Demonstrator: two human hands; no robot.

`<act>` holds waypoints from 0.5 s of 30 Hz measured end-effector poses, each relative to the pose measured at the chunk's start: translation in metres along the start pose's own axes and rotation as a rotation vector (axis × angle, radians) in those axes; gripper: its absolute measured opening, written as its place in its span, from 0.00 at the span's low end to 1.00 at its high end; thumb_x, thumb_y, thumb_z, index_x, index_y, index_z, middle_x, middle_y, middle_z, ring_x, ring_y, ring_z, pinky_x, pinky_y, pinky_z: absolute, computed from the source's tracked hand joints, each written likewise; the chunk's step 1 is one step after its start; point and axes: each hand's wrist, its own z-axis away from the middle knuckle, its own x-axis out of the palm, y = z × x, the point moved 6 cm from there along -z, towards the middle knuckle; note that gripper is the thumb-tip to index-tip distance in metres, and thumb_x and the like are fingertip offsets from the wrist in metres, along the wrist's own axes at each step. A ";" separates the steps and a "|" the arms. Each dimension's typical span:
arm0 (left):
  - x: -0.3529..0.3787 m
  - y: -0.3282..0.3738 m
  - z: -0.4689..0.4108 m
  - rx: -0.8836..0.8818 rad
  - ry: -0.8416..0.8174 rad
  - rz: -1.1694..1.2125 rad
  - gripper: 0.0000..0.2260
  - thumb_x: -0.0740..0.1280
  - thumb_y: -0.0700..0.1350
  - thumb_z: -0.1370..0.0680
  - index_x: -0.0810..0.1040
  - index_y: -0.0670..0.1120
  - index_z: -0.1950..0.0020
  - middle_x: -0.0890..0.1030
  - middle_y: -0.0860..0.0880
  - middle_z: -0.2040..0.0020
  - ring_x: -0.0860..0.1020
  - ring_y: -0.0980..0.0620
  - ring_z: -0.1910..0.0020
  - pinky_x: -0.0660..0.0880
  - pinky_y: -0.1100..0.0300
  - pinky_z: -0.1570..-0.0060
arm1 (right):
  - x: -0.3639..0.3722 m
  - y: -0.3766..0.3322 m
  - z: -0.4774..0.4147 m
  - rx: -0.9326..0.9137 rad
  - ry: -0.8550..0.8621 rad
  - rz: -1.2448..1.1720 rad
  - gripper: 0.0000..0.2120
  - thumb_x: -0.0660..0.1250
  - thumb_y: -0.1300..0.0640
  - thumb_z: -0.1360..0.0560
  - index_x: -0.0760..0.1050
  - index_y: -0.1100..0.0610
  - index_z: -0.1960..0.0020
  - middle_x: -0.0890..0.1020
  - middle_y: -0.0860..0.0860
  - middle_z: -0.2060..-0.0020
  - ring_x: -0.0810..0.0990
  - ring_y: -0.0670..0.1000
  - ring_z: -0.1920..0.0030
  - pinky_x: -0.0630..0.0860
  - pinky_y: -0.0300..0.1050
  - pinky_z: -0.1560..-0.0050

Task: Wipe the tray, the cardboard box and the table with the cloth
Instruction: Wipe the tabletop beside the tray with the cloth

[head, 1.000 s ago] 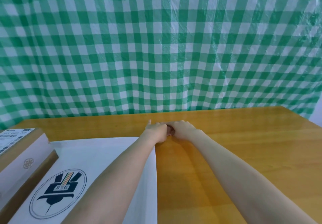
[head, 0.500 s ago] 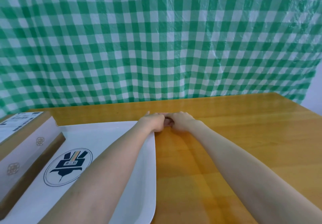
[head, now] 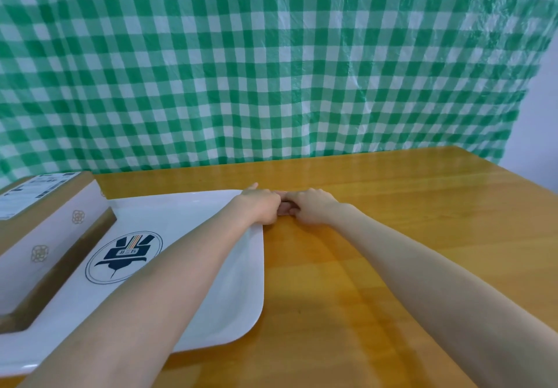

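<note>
A white tray (head: 229, 291) with a round blue emblem lies on the left half of the wooden table (head: 392, 236). A cardboard box (head: 45, 236) with white tape and a shipping label sits on the tray's left part. My left hand (head: 259, 206) and my right hand (head: 311, 209) are both curled shut and touch each other knuckle to knuckle at the tray's far right corner. The left forearm crosses over the tray. No cloth shows in the head view, and whatever lies between the fists is hidden.
A green and white checked plastic sheet (head: 271, 70) hangs along the table's far edge. A pale wall (head: 540, 116) shows at the right. Bare wood stretches to the right of the tray and in front of my right arm.
The view has swung left and down, so more of the tray and box shows. Both hands stay pressed together at the tray's far right corner.
</note>
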 end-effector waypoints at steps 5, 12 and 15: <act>-0.008 0.025 0.038 0.097 0.006 -0.182 0.12 0.55 0.40 0.21 0.75 0.45 0.42 0.79 0.45 0.42 0.74 0.47 0.41 0.48 0.47 0.26 | -0.004 -0.013 0.037 -0.105 -0.004 0.148 0.23 0.54 0.52 0.20 0.58 0.44 0.26 0.78 0.52 0.38 0.78 0.58 0.44 0.73 0.47 0.56; -0.006 0.057 0.080 0.303 0.128 -0.421 0.11 0.57 0.41 0.22 0.78 0.47 0.46 0.80 0.46 0.46 0.77 0.47 0.43 0.51 0.47 0.26 | -0.013 -0.028 0.092 -0.262 0.033 0.160 0.22 0.54 0.49 0.20 0.57 0.40 0.27 0.67 0.43 0.29 0.77 0.57 0.41 0.76 0.50 0.52; 0.006 0.055 0.084 0.348 0.170 -0.438 0.11 0.57 0.43 0.22 0.78 0.47 0.46 0.81 0.47 0.45 0.77 0.48 0.42 0.54 0.50 0.27 | -0.014 -0.031 0.105 -0.269 0.047 0.170 0.22 0.54 0.48 0.20 0.58 0.41 0.27 0.70 0.44 0.30 0.78 0.57 0.42 0.73 0.47 0.55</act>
